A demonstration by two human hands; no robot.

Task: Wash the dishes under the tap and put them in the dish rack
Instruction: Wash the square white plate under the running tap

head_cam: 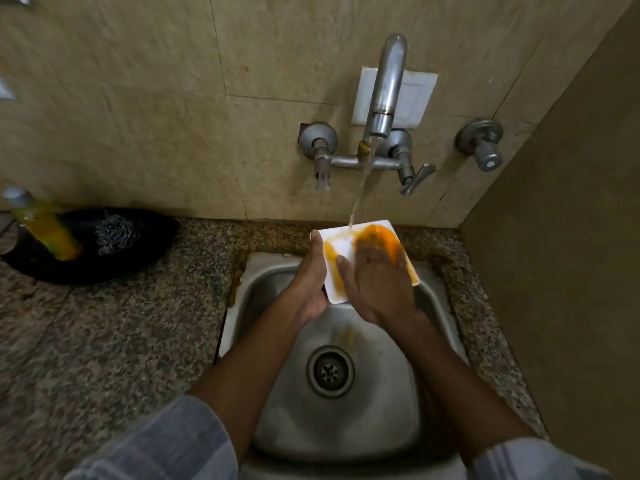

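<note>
A square white plate (367,258), smeared orange, is held tilted at the frame's centre, over the rear rim of the steel sink (277,410), with the tap (386,88) stream landing on its top edge. It is gripped along its left edge by the left hand (313,278); the right hand (377,282), fingers flat, is pressed against its face. The plate is judged stiff, light, breakable and slippery when wet, so an edge hold seems best. Open room is seen above the basin, with a wall close at right.
</note>
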